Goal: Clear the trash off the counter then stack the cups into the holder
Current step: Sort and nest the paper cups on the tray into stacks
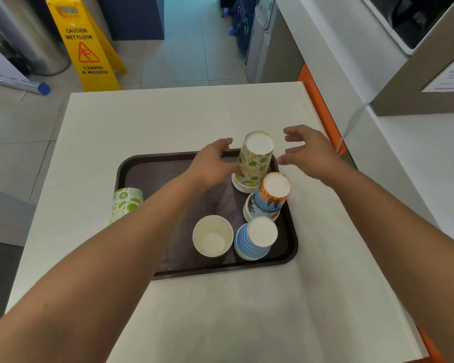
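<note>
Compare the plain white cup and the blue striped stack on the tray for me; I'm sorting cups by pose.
The plain white cup stands mouth up and alone; the blue striped stack stands mouth down, several cups nested. The white cup is unprinted; the stack has blue and white stripes. Both are paper cups, side by side at the near end of the brown tray.

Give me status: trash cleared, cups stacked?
Done: no trash visible on the counter. In hand: left hand and right hand flank the green stack on the tray, neither gripping. Left: orange stack, blue stack, upright white cup and a green cup off-tray stay separate. No holder visible.
</note>
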Motion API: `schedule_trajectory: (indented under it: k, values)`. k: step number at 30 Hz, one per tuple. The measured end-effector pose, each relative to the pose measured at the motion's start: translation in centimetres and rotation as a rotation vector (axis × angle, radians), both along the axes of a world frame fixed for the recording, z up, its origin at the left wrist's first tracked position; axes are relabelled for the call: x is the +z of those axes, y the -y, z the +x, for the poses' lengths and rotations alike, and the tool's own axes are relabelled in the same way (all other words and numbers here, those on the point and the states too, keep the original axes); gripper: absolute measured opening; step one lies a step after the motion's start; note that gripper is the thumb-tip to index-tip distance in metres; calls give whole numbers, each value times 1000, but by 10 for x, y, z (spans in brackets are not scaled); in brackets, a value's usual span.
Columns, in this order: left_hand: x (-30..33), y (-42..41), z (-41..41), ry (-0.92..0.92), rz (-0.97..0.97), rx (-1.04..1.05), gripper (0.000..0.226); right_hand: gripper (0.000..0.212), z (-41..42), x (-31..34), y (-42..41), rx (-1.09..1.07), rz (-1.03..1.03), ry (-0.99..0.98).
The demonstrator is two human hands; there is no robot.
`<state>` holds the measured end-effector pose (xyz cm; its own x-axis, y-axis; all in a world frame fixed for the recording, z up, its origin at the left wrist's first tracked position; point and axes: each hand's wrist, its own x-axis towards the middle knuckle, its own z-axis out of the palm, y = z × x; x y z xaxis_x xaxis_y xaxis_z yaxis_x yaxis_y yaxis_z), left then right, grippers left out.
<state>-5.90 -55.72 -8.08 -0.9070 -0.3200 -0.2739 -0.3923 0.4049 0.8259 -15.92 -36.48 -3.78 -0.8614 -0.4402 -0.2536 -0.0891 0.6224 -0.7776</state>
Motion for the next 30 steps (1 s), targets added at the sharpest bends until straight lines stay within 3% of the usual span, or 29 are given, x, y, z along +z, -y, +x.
schedule_trajectory:
  k: [4, 8, 13, 15, 18, 24, 30]
  values:
    - [11, 18, 49, -108, 2, 118, 40, 49, 45, 24, -17, -77, -155, -61]
    - [-17, 30, 116, -32, -45, 178, 53, 34, 99, 5, -50, -195, -180, -115]
    - [-55, 17, 173, 162, 21, -68, 83, 57, 150, -43, -67, -84, -109, 119]
    - [-61, 11, 177, 141, 21, -133, 100, 70, 162, -51, -63, -24, -150, 150]
    - [-66, -3, 172, 57, 59, -118, 108, 78, 175, -56, -51, -23, -233, 111]
    - [-72, -30, 161, -15, -34, 60, 84, 68, 184, -76, -39, -149, -188, -99]
    - [-62, -35, 163, -84, 267, 161, 65, 67, 180, -75, -42, -181, -180, -120]
